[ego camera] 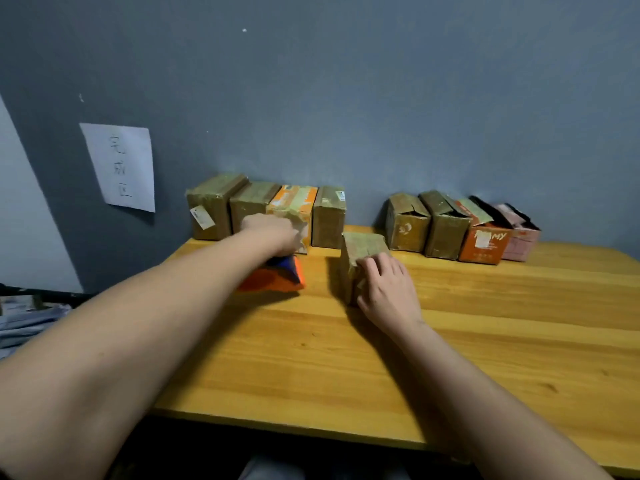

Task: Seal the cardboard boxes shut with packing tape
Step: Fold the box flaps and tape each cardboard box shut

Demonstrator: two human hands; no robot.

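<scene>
A small cardboard box (364, 244), wrapped in tape, stands on the wooden table (346, 358) near its middle. My right hand (388, 292) holds its near corner, fingers on the front face and thumb round the left side. To its left my left hand (273, 233) reaches forward and grips the top of an orange and blue tape dispenser (277, 280) that sits on the table. This hand is blurred. Behind it, several taped boxes (252, 202) line the wall.
Several boxes with loose flaps (446, 226) stand in a row at the back right, the last ones orange and pink. A paper sign (119, 166) hangs on the grey wall at left. Cloth (24, 323) lies beyond the table's left edge.
</scene>
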